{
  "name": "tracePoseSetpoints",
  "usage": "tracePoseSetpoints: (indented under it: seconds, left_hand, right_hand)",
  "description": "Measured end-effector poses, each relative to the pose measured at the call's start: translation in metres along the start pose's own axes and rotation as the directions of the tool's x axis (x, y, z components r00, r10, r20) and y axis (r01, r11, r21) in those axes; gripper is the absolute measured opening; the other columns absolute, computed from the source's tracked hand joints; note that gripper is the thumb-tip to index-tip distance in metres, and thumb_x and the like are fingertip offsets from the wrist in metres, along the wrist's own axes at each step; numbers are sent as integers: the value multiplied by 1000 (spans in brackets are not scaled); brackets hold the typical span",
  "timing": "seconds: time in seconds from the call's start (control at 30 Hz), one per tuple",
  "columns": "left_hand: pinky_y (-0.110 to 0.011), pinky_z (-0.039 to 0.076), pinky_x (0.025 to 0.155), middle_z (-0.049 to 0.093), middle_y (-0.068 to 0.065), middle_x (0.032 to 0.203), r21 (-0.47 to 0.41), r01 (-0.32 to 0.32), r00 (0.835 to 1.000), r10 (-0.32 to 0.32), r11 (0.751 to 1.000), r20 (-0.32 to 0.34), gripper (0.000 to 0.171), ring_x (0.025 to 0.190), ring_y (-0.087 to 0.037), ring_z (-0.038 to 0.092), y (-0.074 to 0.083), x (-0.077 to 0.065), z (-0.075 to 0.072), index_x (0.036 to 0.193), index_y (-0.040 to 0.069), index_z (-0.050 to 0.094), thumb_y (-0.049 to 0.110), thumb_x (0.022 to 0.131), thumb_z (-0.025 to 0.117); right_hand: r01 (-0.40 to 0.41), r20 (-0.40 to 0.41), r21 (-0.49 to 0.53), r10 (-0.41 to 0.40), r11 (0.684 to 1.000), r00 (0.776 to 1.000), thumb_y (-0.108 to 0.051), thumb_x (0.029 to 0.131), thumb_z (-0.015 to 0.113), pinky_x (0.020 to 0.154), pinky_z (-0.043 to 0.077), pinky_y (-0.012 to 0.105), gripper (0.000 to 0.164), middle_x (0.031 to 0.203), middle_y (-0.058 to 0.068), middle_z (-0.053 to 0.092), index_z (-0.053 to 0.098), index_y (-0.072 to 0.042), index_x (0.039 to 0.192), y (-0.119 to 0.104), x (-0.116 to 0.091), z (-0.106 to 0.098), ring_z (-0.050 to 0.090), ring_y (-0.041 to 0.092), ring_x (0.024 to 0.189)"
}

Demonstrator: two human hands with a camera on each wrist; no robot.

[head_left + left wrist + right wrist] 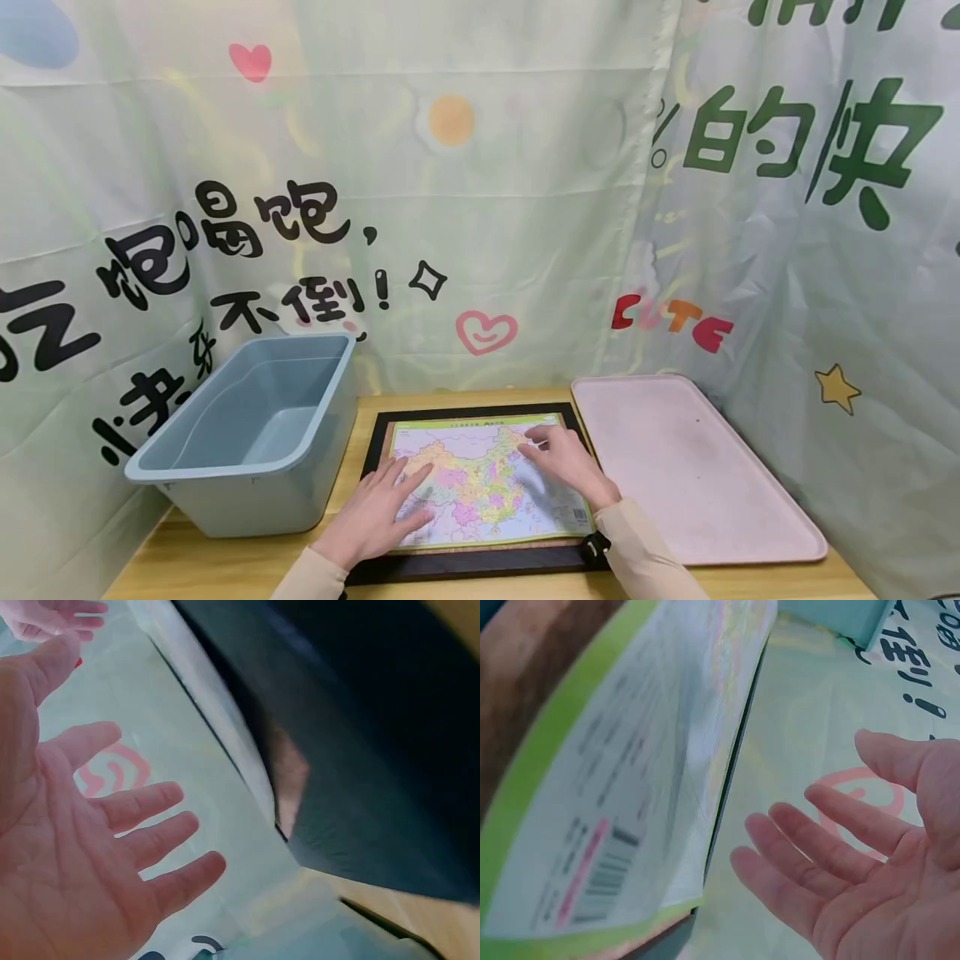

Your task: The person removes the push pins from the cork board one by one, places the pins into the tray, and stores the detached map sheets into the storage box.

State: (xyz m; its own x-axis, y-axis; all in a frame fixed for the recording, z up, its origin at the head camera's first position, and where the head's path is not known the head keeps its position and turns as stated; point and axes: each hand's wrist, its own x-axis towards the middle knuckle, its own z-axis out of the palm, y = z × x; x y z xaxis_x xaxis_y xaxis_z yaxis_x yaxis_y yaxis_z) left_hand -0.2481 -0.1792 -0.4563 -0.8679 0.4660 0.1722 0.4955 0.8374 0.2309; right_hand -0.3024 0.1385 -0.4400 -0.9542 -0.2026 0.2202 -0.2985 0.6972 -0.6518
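Note:
A colourful printed map sheet [487,483] with a yellow-green border lies on a brown backing inside a flat black frame [480,568]. Over the map's left part is my left hand [375,515], fingers spread and holding nothing. My right hand [567,465] is above the upper right part, with its fingers slightly bent and nothing between them. From the right wrist, the sheet's barcode corner [607,870] shows close up, and the palm is apart from the paper. The left wrist view has the black frame's edge [360,750] beside the open palm.
A blue-grey plastic tub [247,467] stands left of the frame on the wooden table [225,567]. To the right lies a pale pink tray [697,467]. Printed curtains [525,233] hang behind and along the sides.

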Motion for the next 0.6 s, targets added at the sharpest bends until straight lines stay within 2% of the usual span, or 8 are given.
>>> tracePoseSetpoints:
  seconds: [0.17,0.33,0.6]
  left_hand:
    - [-68,36,100,43,-28,146,-33,0,997,3,999,81,68,134,-51,41,-6,-9,1,146,18,49,57,92,59]
    - [-69,36,100,43,-26,146,-39,-8,990,13,999,143,68,135,-52,38,-13,-17,6,145,22,50,56,88,64]
    - [-71,30,103,38,-25,152,-91,41,977,-20,995,214,63,139,-52,33,-19,-23,9,144,27,51,62,92,54]
  right_hand:
    - [22,-13,5,-22,1000,1000,-22,93,68,86,54,46,32,116,16,70,70,0,117,1,4,4,67,32,102]
    - [16,33,74,-18,997,999,-17,93,68,79,56,41,28,108,14,72,70,1,115,3,11,9,69,27,94]
    - [16,64,115,-24,993,998,-10,92,67,76,57,37,24,105,14,72,71,1,113,6,22,16,70,27,92]
